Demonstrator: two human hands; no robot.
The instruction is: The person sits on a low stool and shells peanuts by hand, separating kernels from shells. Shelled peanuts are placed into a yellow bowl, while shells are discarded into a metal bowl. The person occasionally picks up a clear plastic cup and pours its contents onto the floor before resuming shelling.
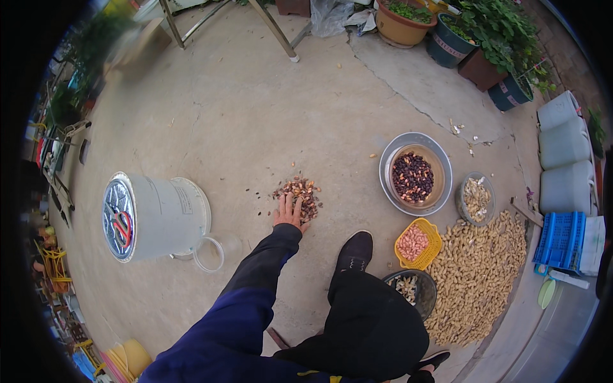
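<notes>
My left hand (289, 211) rests palm down with fingers spread on the near-left part of a small pile of dark and reddish-brown nut kernels (312, 192) on the concrete floor. A few dark kernels lie loose to the left of it. Whether any kernels are under the palm is hidden. My right hand is out of view. To the right stands a metal basin (445, 178) holding a bowl of dark purple and pinkish kernels (413, 177). Nearer me, a yellow plastic basket (434, 235) contains pink peanut kernels (412, 242).
Unshelled peanuts (479, 282) spread at the right, beside a clear tub of shells (476, 198) and a dark bowl of shells (424, 299). Leftward are a white bucket (163, 215) with red-handled scissors (122, 229) on top and a clear plastic container (209, 254). My shoe (355, 249) is near.
</notes>
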